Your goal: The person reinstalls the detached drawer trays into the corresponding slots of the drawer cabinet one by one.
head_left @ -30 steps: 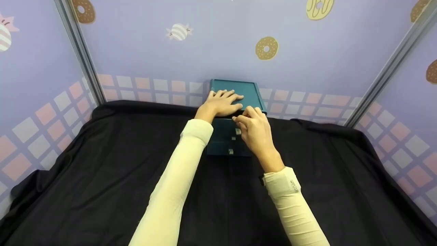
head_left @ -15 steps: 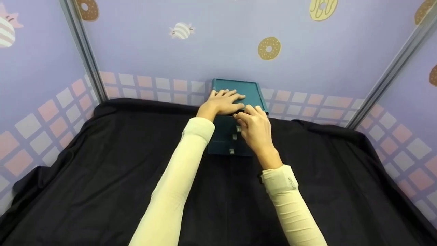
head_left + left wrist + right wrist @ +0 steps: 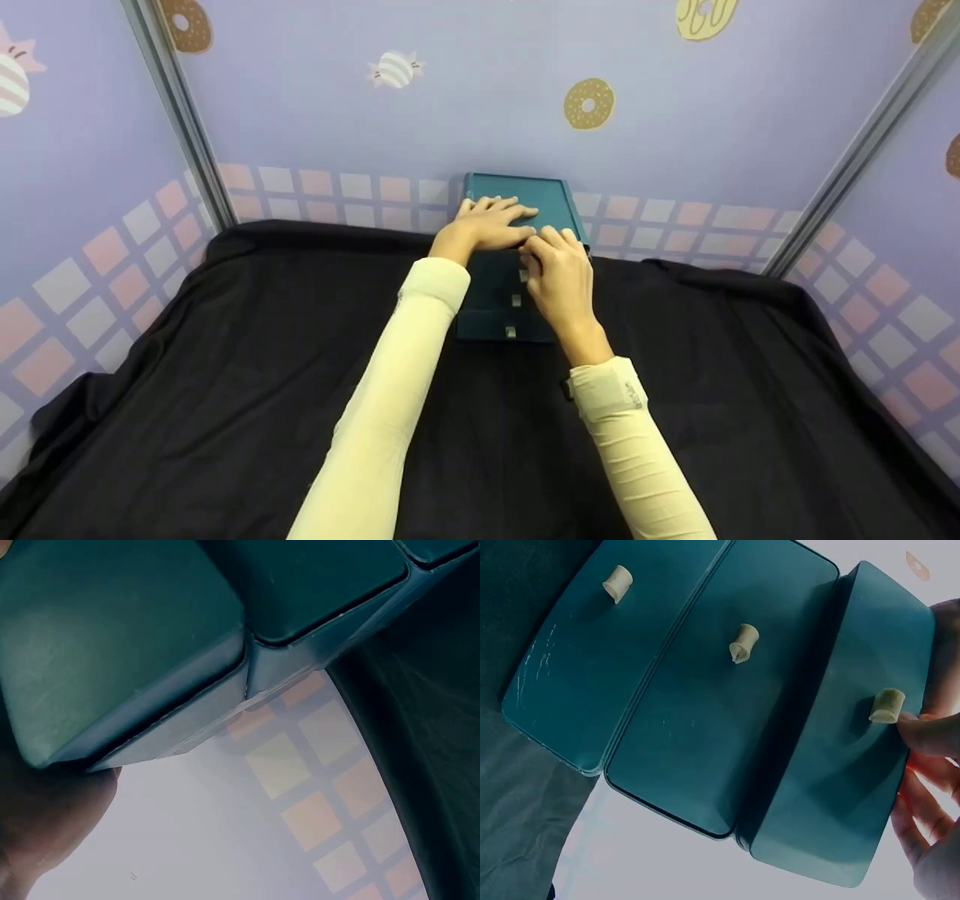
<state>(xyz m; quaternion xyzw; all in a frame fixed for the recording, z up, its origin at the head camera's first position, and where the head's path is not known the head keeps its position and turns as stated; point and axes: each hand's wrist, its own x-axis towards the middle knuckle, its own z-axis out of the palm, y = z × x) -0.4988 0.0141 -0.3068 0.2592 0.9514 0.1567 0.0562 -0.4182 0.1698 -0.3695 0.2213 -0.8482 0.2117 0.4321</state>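
A teal cabinet [image 3: 544, 196] with three stacked drawers stands against the back wall, one pale knob on each drawer front. Its top drawer [image 3: 832, 780] juts out past the middle drawer [image 3: 697, 727] in the right wrist view. My left hand [image 3: 491, 225] rests on the cabinet's top with fingers spread; part of it [image 3: 52, 825] shows beside the drawer in the left wrist view. With curled fingers over the upper edge and the thumb on the front by the top knob [image 3: 887, 706], my right hand [image 3: 561, 274] grips the top drawer.
Black cloth [image 3: 300, 390] covers the table and bunches up along its edges. Lilac walls [image 3: 480, 90] with printed sweets and tiles rise at the back and sides, joined by grey corner posts [image 3: 187, 135]. The lowest drawer [image 3: 487, 326] sits near the cloth.
The top drawer has slid inward a little, and my right hand has moved toward the cabinet with it. The left hand has stayed on the cabinet's top.
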